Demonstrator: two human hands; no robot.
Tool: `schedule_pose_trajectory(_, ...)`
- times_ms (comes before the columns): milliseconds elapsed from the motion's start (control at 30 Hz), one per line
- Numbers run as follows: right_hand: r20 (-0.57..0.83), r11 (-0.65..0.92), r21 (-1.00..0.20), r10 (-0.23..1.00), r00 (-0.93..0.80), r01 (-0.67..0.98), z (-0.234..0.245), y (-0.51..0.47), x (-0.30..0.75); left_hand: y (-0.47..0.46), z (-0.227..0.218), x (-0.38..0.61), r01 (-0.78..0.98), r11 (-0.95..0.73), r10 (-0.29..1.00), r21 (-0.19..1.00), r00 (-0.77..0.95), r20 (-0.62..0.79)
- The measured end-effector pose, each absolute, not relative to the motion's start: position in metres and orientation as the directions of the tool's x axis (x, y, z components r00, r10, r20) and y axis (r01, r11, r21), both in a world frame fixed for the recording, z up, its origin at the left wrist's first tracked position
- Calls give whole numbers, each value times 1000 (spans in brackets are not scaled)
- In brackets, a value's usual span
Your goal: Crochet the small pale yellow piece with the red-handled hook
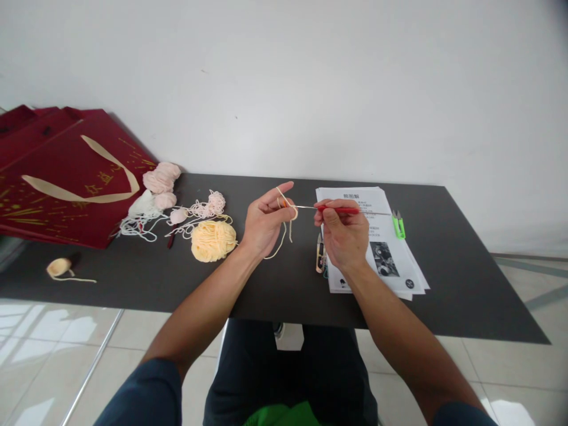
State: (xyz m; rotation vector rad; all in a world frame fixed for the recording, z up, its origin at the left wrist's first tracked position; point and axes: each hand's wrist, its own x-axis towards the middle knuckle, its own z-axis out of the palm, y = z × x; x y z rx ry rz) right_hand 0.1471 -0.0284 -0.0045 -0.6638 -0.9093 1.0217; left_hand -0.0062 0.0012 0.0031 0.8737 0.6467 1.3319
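My left hand (264, 222) hovers over the dark table (275, 278) with a pale yellow yarn strand (284, 228) looped over its index finger and pinched at the thumb. My right hand (341, 234) grips a red-handled crochet hook (339, 209) whose metal tip reaches left into the yarn loop. The strand hangs down from my left hand. A yellow yarn ball (213, 241) lies just left of my left wrist.
Printed instruction sheets (386, 254) lie under my right hand, with green thread snips (398, 224) on them and a small tool (319, 253) beside. Pink yarn pieces (162, 177), white yarn (142, 213) and red gift bags (66, 171) sit at the left. A small yarn piece (60, 267) lies near the left edge.
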Motion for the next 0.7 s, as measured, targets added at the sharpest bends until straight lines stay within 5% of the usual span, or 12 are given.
schedule_pose_trajectory(267, 384, 452, -849, 884, 268, -275, -9, -31, 150, 3, -1, -9, -506, -73, 985, 859, 97, 141)
schedule_pose_trajectory(700, 375, 412, -845, 911, 171, -341, -7, -33, 150, 5, 3, -18, -492, 22, 965, 870, 237, 110)
